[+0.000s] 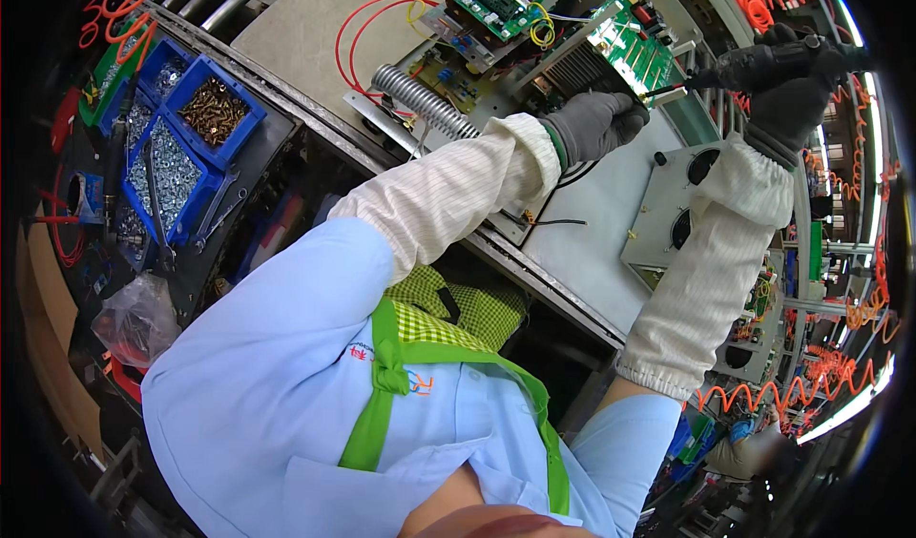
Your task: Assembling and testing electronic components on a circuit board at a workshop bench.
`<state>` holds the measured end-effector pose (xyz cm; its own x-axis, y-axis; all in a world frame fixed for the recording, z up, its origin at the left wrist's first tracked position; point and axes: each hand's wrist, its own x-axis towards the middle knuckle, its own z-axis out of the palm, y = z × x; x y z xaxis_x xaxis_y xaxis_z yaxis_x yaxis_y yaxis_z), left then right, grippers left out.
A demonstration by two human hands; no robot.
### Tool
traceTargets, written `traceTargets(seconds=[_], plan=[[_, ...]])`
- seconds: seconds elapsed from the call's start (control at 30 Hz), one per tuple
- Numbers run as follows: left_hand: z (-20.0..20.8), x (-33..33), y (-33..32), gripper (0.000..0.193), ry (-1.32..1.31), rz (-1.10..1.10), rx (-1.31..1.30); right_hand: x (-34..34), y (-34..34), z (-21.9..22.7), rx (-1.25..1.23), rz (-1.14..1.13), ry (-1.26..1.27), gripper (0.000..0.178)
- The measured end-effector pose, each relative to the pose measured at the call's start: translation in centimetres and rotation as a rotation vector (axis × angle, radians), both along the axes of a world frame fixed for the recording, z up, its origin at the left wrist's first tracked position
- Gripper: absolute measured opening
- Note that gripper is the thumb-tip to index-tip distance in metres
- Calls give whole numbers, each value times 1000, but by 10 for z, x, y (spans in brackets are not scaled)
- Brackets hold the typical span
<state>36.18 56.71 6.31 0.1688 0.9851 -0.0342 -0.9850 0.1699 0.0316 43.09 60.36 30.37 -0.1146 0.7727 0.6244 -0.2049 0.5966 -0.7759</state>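
Observation:
My right hand point(790, 109), in a dark glove, is closed round a black power screwdriver point(749, 69). The tool lies nearly level, and its thin bit reaches left to the edge of a dark finned heat sink point(572, 72). Just below the bit, my grey-gloved left hand point(593, 128) has its fingers curled together against the heat sink's lower corner. Whatever those fingers pinch is hidden. A green circuit board point(625, 47) stands beside the heat sink, with another green circuit board point(487, 4) to the left. A thick metal coil point(420, 99) lies near my left forearm.
Blue bins of brass screws point(212, 112) and silver fasteners point(167, 180) stand at left, with wrenches point(221, 204) alongside. A grey metal box with round fan openings point(668, 204) sits under my right forearm. Orange coiled hoses point(754, 4) hang at right. Another person point(749, 454) is at lower right.

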Motion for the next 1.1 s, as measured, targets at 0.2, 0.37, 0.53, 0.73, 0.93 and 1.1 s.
traceTargets(seconds=[0.2, 0.37, 0.53, 0.73, 0.93, 1.1], plan=[[1, 0, -2, 16, 66, 38, 19, 8, 18, 6, -83, 76, 0, 58], [4, 1, -3, 15, 34, 39, 3, 18, 29, 5, -166, 171, -72, 59], [2, 1, -1, 16, -45, 0, -25, -1, 3, -15, -106, -4, -158, 51], [1, 0, -1, 16, 6, 5, 14, -2, 6, -17, -63, -125, -231, 41], [3, 1, -2, 15, -29, -23, -28, -2, 6, -23, -38, -219, -197, 37], [3, 1, 0, 15, -52, -27, -47, -8, 0, -24, -5, -180, -142, 36]])
